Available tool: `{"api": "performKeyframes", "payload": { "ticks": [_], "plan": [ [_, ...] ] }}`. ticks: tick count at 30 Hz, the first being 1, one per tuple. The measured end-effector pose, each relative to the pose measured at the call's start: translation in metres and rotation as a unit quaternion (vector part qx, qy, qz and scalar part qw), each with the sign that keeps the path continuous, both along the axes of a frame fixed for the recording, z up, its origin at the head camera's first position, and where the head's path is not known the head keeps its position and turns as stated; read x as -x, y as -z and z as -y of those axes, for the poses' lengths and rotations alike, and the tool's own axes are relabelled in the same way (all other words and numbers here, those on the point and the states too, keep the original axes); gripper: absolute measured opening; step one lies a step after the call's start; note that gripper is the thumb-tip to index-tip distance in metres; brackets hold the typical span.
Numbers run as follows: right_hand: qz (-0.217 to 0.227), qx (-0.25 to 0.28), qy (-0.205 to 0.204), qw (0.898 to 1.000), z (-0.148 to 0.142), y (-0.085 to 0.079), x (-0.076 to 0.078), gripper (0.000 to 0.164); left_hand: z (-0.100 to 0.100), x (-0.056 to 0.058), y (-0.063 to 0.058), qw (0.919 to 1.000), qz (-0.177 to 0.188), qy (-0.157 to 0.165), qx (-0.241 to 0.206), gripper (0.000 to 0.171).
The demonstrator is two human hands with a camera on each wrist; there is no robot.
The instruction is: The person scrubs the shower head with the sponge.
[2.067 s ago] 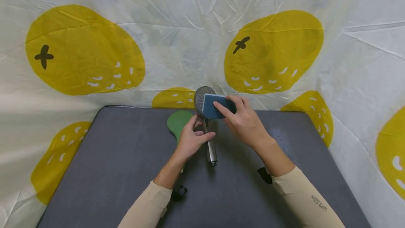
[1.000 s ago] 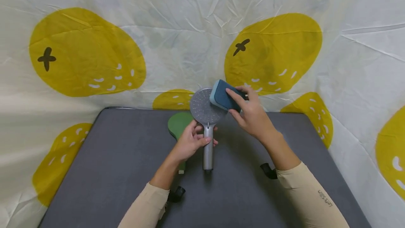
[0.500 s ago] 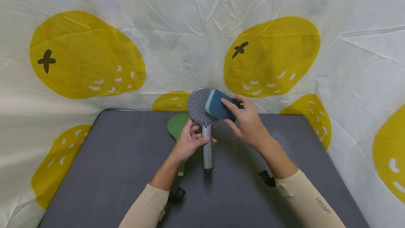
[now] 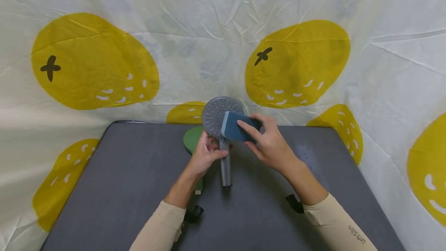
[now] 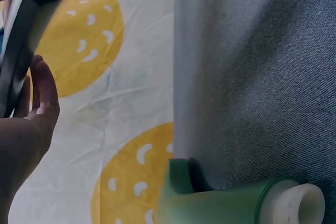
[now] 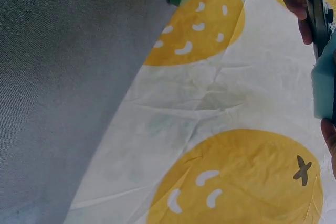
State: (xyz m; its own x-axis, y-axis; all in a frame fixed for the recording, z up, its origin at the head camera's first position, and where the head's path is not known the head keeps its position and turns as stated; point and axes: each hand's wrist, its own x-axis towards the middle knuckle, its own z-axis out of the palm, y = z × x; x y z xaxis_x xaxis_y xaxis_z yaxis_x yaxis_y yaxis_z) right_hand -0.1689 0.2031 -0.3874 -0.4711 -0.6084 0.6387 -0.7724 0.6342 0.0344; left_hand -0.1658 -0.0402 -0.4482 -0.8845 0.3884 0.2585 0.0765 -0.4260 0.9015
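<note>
A grey hand shower (image 4: 217, 113) is held upright above the table, its round nozzle face turned toward me. My left hand (image 4: 204, 154) grips its handle just below the head, thumb across the front. In my right hand (image 4: 273, 144) is a blue sponge (image 4: 240, 127) with a lighter blue layer, pinched between thumb and fingers. That lighter side lies against the lower right of the nozzle face and covers part of it. The right wrist view catches the sponge (image 6: 323, 85) at its right edge, beside the handle. In the left wrist view the handle (image 5: 21, 51) is at upper left.
Behind my left hand a green shower head (image 4: 192, 138) with a pale threaded end lies on the dark grey table (image 4: 146, 189). A white curtain (image 4: 198, 57) printed with yellow fruit hangs at the back and sides. Black straps (image 4: 294, 203) sit at both wrists.
The hand shower has turned from edge-on to face me and drifted slightly left. The sponge rose to the face's upper right, then slid down across it to the lower right.
</note>
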Motion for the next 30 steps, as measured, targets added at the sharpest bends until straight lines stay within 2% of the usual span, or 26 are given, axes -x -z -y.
{"api": "performKeyframes", "payload": {
  "ticks": [6,10,15,17,23,30],
  "plan": [
    [0.003,0.007,-0.002,1.0,-0.002,0.0,0.001,0.074,0.001,0.001,-0.002,1.0,0.005,-0.004,-0.001,0.094],
    [0.012,0.005,0.001,1.0,-0.006,0.004,0.0,0.074,0.003,0.001,-0.004,0.9997,0.015,-0.018,-0.002,0.089],
    [0.023,0.011,0.005,1.0,-0.019,0.011,-0.005,0.051,0.009,0.002,-0.006,0.9992,0.012,-0.038,-0.008,0.084],
    [0.024,0.02,0.007,0.999,-0.024,0.015,-0.007,0.051,0.011,0.003,-0.006,0.9991,0.002,-0.042,-0.011,0.084],
    [0.041,0.04,0.015,0.998,-0.038,0.025,-0.015,0.057,0.017,0.004,-0.005,0.9981,-0.034,-0.046,-0.022,0.093],
    [0.068,0.059,0.029,0.996,-0.053,0.035,-0.022,0.055,0.018,0.004,-0.006,0.9971,-0.032,-0.053,-0.044,0.103]
  ]
}}
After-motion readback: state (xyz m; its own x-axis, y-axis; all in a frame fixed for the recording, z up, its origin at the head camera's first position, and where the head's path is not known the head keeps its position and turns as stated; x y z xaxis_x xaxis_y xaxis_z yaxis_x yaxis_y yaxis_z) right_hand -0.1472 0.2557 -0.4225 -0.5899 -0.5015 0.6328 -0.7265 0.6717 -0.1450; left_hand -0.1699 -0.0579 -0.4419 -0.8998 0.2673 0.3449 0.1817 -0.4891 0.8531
